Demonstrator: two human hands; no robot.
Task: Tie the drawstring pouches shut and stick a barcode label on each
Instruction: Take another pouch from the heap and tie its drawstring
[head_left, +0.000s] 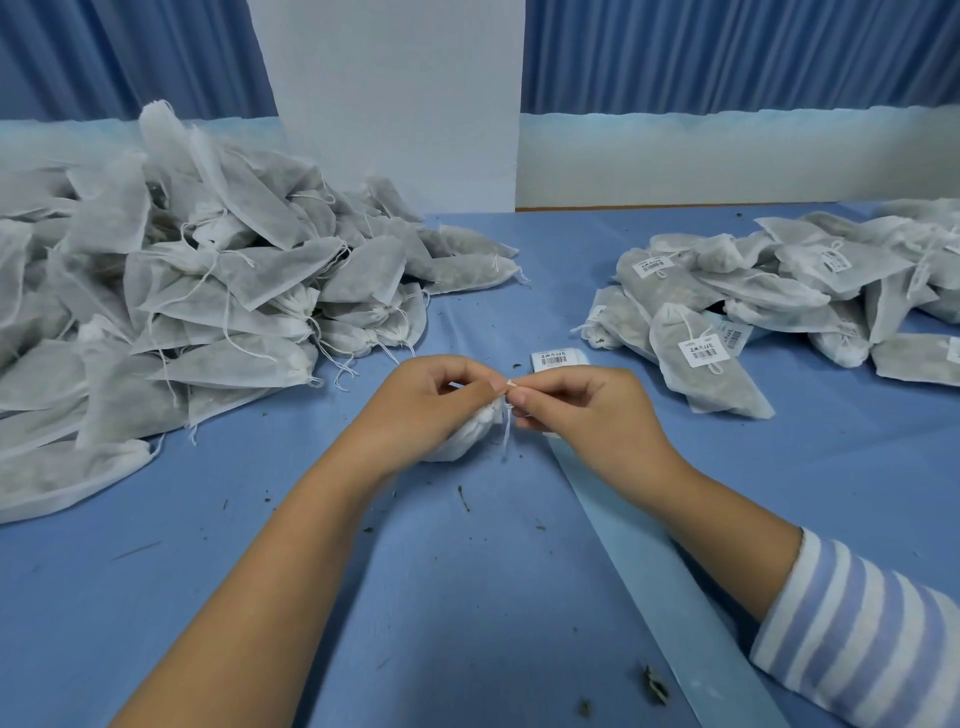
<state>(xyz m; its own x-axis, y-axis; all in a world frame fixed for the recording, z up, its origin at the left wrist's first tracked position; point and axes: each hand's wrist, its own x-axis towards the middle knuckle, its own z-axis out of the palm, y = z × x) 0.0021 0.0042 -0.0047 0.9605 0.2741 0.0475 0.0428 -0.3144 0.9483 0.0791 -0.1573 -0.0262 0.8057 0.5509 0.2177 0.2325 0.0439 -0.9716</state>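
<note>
Pouch (462, 434) at desk (467, 597) centre, under left hand (431, 402). Both hands pinched drawstring (508, 415) at gathered neck; right hand (576, 410). Soft, light fabric, thin slippery cord; knot stage probably unfinished. Grip cord near neck.

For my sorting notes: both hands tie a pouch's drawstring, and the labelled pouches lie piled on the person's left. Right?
No: the head view shows the labelled pouches piled on the person's right. Left hand and right hand do tie the pouch drawstring.
</note>
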